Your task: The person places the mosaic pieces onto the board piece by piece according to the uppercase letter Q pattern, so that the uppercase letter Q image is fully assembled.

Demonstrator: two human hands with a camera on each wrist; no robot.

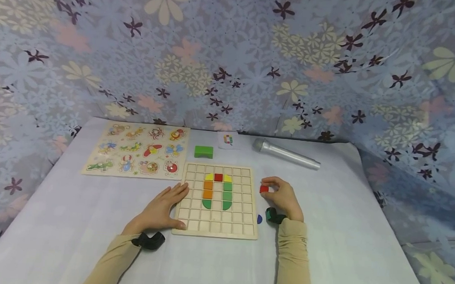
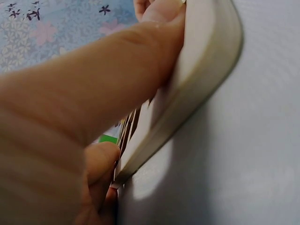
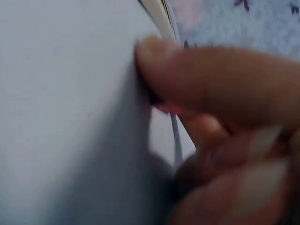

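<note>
A square wooden grid board (image 1: 215, 229) lies on the table with coloured blocks set in an oval. In it are a red square (image 1: 219, 177), yellow corner pieces (image 1: 209, 177), orange squares (image 1: 208, 189) and green pieces (image 1: 227, 196). My left hand (image 1: 161, 208) rests along the board's left side, its thumb over the front corner, fingers spread. To the board's right, my right hand (image 1: 284, 198) pinches a red block (image 1: 264, 189) between thumb and fingers, low at the tabletop. In the right wrist view the thumb mostly hides the red block (image 3: 169, 108).
A blue rounded piece (image 1: 259, 219) lies beside the board's right edge. Behind the board are a green block (image 1: 204, 152), a small pattern card (image 1: 228, 140) and a silver microphone (image 1: 288, 154). An insect picture puzzle (image 1: 139, 150) lies at the back left.
</note>
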